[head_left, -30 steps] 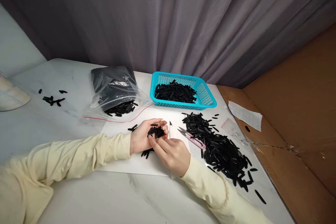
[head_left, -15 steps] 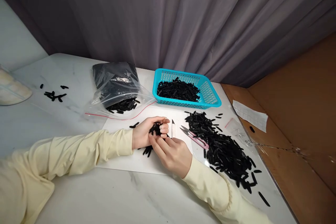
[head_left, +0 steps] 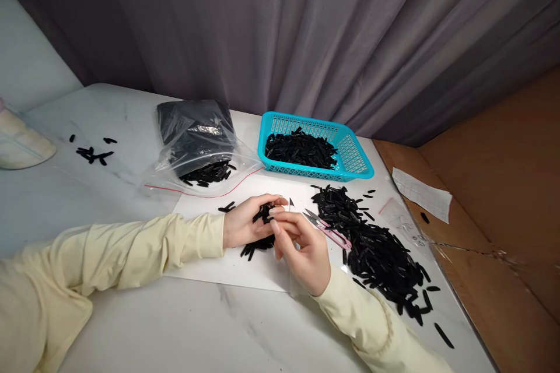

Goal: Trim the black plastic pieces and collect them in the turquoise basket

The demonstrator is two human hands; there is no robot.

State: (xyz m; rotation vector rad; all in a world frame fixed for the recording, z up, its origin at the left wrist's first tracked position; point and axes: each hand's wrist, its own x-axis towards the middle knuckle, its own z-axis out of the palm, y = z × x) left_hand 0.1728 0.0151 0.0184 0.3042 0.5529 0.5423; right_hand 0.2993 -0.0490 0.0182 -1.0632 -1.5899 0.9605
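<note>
My left hand [head_left: 245,222] rests on a white sheet [head_left: 227,262], cupped around a handful of small black plastic strips [head_left: 263,213]. More strips lie under it on the sheet. My right hand [head_left: 304,247] is right beside it, thumb and fingers pinched at the strips near the left fingertips. Pink thread snips [head_left: 328,230] and a small blade [head_left: 291,205] lie on the sheet just beyond my right hand. A big heap of the black strips [head_left: 371,245] spreads to the right of the snips.
A turquoise basket [head_left: 350,154] holding black strips stands at the back. A clear zip bag [head_left: 196,148] with more strips lies to its left. A few loose strips [head_left: 91,154] sit far left. Brown cardboard [head_left: 503,186] with a paper slip [head_left: 422,193] borders the table's right edge.
My right hand has lifted from flat against the left palm and now pinches at the strips near the left fingertips. The view has shifted slightly.
</note>
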